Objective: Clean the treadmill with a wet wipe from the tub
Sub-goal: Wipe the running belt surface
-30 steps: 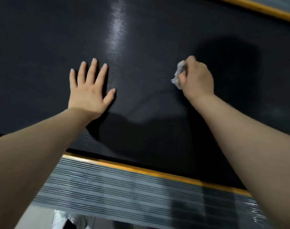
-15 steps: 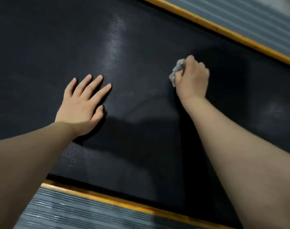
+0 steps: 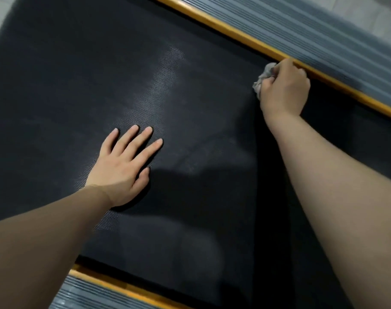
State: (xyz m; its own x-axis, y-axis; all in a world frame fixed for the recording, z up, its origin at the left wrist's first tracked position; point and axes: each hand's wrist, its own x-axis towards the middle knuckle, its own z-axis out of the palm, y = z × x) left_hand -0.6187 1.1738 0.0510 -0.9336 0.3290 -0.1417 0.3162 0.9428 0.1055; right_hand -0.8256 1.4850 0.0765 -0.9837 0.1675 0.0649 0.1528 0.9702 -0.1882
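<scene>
The treadmill's black textured belt (image 3: 78, 90) fills most of the view. My right hand (image 3: 283, 92) is closed on a crumpled grey-white wet wipe (image 3: 262, 80) and presses it on the belt right beside the far yellow edge strip (image 3: 234, 32). Only the left part of the wipe shows past my fingers. My left hand (image 3: 123, 166) lies flat on the belt, palm down, fingers spread, holding nothing. The tub is not in view.
Beyond the far yellow strip runs a grey ribbed side rail (image 3: 323, 32). A near yellow strip (image 3: 114, 284) and grey ribbed rail (image 3: 83, 297) border the belt at the bottom. Pale floor (image 3: 368, 10) shows at the top right.
My right hand slid the wipe across the belt from near its middle to the far yellow edge. My left hand stayed flat on the belt, its fingers now closer together. The view shifted.
</scene>
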